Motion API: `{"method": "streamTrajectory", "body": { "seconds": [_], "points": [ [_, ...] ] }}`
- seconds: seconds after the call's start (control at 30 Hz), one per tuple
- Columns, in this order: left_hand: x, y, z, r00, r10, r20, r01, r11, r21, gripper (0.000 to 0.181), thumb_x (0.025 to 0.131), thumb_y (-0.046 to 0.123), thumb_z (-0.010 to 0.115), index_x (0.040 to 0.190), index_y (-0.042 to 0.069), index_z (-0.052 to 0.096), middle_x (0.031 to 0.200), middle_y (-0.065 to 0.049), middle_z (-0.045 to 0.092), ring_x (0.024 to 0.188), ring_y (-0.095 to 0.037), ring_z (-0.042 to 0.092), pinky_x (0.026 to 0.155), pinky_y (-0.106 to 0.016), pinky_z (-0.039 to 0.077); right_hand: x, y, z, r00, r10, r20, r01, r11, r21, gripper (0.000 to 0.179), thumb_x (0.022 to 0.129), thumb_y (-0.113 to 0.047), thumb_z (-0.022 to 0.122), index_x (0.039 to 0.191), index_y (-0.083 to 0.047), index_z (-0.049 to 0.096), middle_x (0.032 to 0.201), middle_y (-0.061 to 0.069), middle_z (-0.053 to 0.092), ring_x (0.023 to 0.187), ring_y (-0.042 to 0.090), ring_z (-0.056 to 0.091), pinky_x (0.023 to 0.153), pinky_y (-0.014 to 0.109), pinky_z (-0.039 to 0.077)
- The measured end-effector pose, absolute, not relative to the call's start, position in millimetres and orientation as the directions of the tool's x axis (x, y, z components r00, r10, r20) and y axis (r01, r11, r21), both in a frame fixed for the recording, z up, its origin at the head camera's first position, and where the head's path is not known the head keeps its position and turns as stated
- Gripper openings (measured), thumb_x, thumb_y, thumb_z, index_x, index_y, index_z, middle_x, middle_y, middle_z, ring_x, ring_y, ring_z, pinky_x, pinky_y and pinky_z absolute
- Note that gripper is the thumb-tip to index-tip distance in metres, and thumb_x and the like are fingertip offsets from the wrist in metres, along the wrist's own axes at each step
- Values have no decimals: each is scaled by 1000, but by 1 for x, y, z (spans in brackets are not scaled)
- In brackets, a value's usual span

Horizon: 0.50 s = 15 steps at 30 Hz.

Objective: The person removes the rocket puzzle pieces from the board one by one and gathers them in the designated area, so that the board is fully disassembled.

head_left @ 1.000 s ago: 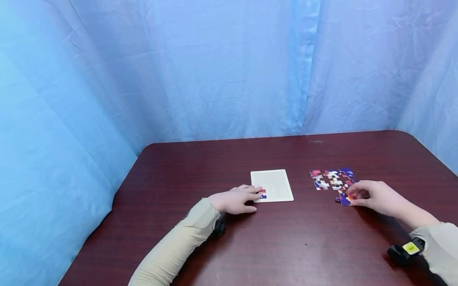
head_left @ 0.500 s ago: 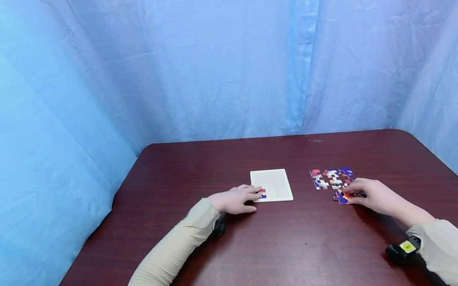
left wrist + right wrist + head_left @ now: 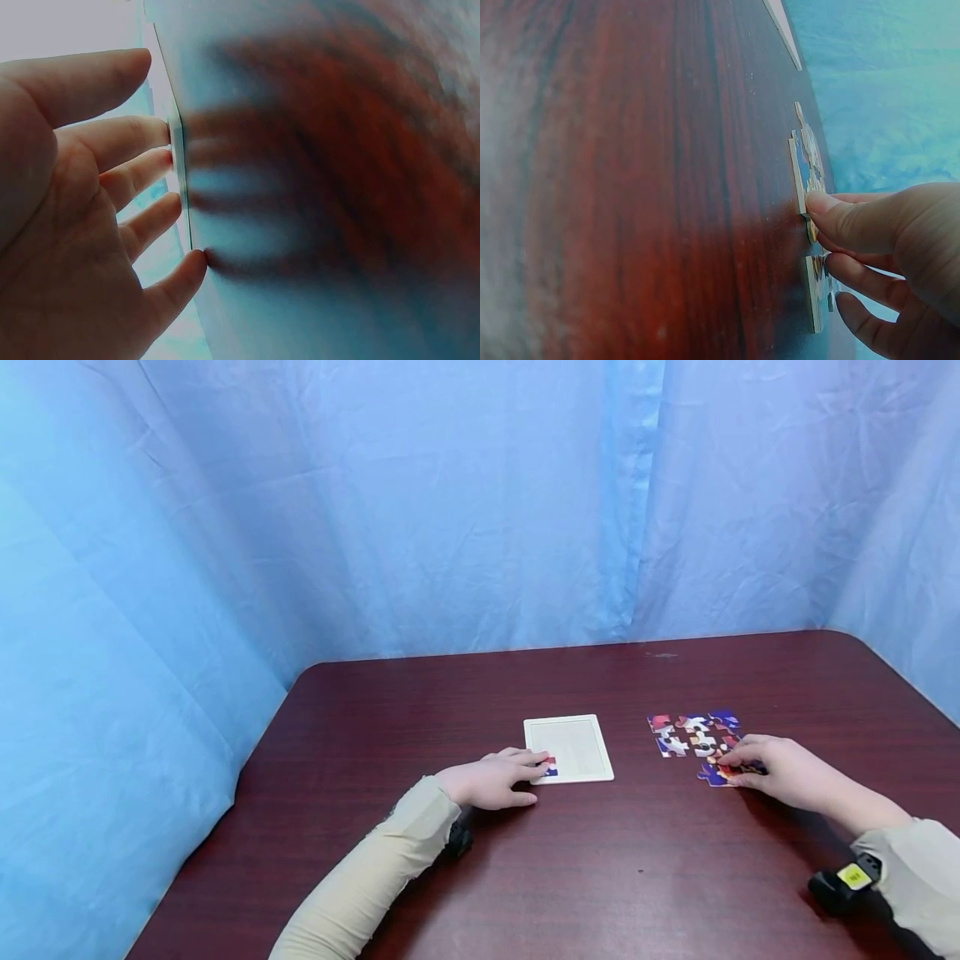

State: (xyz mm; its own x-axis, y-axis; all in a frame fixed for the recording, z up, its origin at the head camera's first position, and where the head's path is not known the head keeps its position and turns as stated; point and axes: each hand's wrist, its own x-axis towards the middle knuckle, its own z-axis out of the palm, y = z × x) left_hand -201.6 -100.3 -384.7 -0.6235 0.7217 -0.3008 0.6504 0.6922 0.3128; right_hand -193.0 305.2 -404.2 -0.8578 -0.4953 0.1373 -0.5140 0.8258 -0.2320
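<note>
My left hand (image 3: 498, 779) rests with extended fingers on the left edge of a small white puzzle tray (image 3: 581, 747). Its fingertips touch a red, white and blue puzzle piece (image 3: 552, 767) in the tray's near left corner, partly covering it. In the left wrist view, the fingertips meet the tray's edge and the thumb stands apart. To the right, my right hand (image 3: 783, 768) pinches a purple and orange puzzle piece (image 3: 711, 774) between thumb and fingers, low at the table. Several loose puzzle pieces (image 3: 703, 742) lie just beyond it; my right fingers hide some of them.
The dark red-brown wooden table (image 3: 585, 877) stretches around both hands. Blue curtains (image 3: 465, 510) hang behind it and at its sides. A strip of bare tabletop separates the tray from the loose pieces. A black wrist camera (image 3: 836, 892) sits at my right wrist.
My right hand has shifted slightly left and away from me, sliding its piece closer to the loose ones, then nearly stopped. The left hand has stayed on the tray.
</note>
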Motion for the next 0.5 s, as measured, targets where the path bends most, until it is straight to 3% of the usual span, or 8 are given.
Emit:
{"method": "streamTrajectory", "body": {
  "seconds": [0.5],
  "points": [
    [-203,-101,-385,-627,725,-284,654,688,313,53,98,26,51,147,14,36,156,-1,26,143,-23,23,114,-43,23,-193,304,-403,-858,-488,164,-514,818,-256,23,72,-12,79,95,-12,75,89,-4,65,76,5,54,68,28,51]
  ]
}}
